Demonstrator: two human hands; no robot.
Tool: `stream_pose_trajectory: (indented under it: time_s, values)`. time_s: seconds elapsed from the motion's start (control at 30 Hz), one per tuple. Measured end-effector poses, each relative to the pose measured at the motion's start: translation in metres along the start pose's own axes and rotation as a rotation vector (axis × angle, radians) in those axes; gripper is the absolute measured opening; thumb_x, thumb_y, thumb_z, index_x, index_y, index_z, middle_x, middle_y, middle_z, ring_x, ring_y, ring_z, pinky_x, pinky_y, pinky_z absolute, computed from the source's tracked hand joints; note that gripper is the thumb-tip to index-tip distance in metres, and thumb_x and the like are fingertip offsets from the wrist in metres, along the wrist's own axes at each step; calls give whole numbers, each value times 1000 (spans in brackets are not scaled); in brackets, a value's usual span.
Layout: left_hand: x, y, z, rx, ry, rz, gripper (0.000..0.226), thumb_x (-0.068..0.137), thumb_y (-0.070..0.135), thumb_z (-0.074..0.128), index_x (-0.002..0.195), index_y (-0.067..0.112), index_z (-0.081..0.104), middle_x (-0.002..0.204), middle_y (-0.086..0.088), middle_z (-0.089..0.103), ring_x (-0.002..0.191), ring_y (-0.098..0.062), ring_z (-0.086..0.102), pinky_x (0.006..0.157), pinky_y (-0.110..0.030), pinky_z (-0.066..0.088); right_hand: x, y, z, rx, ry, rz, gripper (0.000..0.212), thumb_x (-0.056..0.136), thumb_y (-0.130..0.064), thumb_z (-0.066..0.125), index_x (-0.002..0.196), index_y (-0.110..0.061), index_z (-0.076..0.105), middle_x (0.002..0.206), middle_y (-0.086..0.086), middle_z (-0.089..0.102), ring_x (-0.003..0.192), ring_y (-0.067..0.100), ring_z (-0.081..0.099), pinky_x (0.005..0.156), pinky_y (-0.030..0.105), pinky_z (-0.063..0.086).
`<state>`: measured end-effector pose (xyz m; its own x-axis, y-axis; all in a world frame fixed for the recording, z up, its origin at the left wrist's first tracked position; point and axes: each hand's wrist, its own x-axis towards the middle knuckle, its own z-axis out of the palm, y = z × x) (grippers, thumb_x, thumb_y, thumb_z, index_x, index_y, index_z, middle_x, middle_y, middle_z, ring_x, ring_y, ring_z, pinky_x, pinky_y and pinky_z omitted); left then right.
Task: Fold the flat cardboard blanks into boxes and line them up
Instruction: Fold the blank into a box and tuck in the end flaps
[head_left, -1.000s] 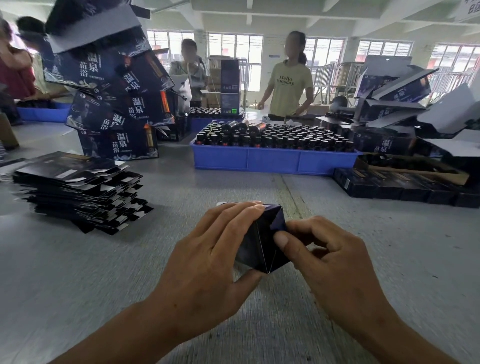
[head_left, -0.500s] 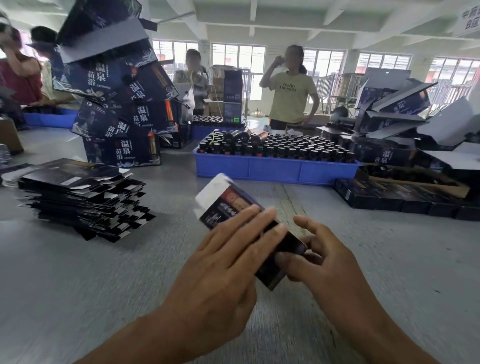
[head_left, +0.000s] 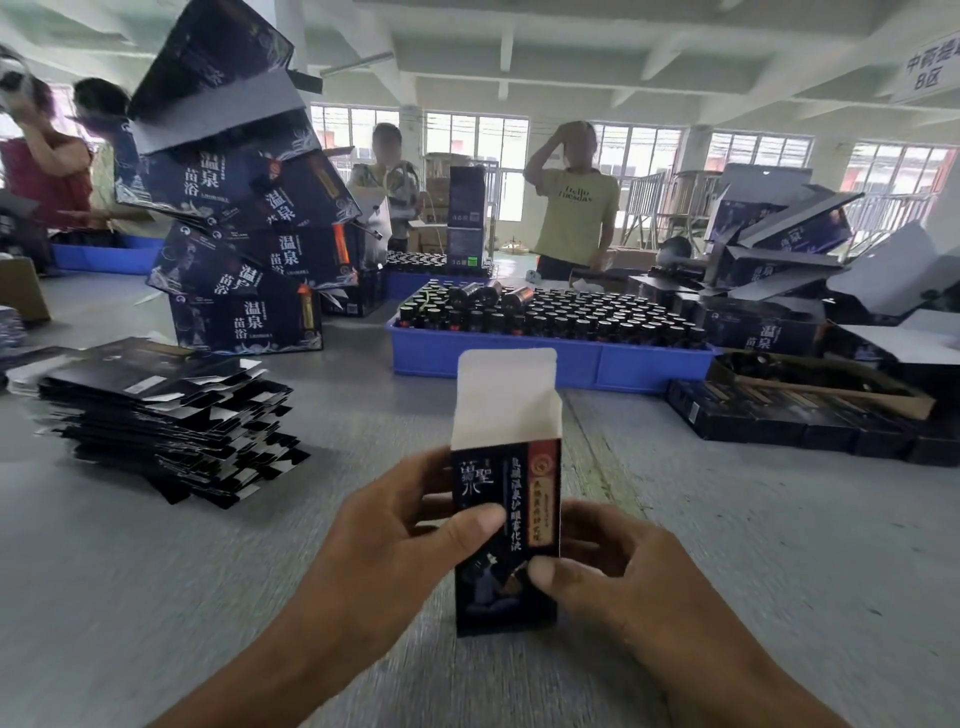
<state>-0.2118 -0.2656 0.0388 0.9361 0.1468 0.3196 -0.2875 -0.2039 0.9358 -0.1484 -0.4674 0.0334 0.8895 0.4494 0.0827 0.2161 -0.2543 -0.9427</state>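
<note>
Many bottles (head_left: 550, 312) — blue tray (head_left: 545, 358), grey table (head_left: 156, 597)

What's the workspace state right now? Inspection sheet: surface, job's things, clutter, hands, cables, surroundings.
Surface: grey table, streaked, seam down the middle.
Job's things: one dark box held upright, top flap open, white inside showing; stack of flat blanks on the left; row of dark folded boxes on the right.
Clutter: leaning pile of large dark cartons; blue tray full of dark bottles; loose open cartons far right.
Hands: left hand grips the box's left side, thumb on its front; right hand grips its right side.
Cables: nothing seen.
Surroundings: several people standing behind the table; windows; sign at upper right.
</note>
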Motion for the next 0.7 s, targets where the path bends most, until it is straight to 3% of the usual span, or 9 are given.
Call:
stream_pose_trajectory:
  time_s: [0.17,0.33,0.5,0.63,0.7]
  values:
    - [0,-3,0,35,25,-48,52,70,35,88,116,32,64,112,7,74,102,-15,71,87,-40,60,2,1,-4,136,73,-97,72,60,-40,85,128,-31,62,109,-27,72,104,-8,67,74,8,53]
    - [0,-8,-1,40,-50,-64,53,58,52,88,104,50,62,115,11,72,101,-15,72,87,-38,59,3,2,-4,213,47,-151,69,66,-33,90,127,-37,60,116,-26,71,109,-6,66,77,10,54]
    - [1,-8,-3,14,-70,-16,64,60,54,85,117,44,59,120,14,70,110,-9,68,91,-36,58,4,5,-5,254,38,-179,58,62,-28,86,115,-39,66,110,-19,74,104,1,70,73,12,56]
    - [0,-5,-7,-93,-53,67,53,69,49,81,117,48,59,124,8,69,115,-13,66,90,-24,56,4,5,-6,277,40,-187,60,56,-30,84,112,-36,66,108,-18,75,102,1,71,72,12,56]
    - [0,-5,-9,-109,-37,129,50,73,45,79,119,43,58,125,5,70,117,-17,66,92,-24,55,3,4,-5,268,44,-190,61,57,-28,84,114,-35,65,107,-21,75,101,0,70,71,12,56]
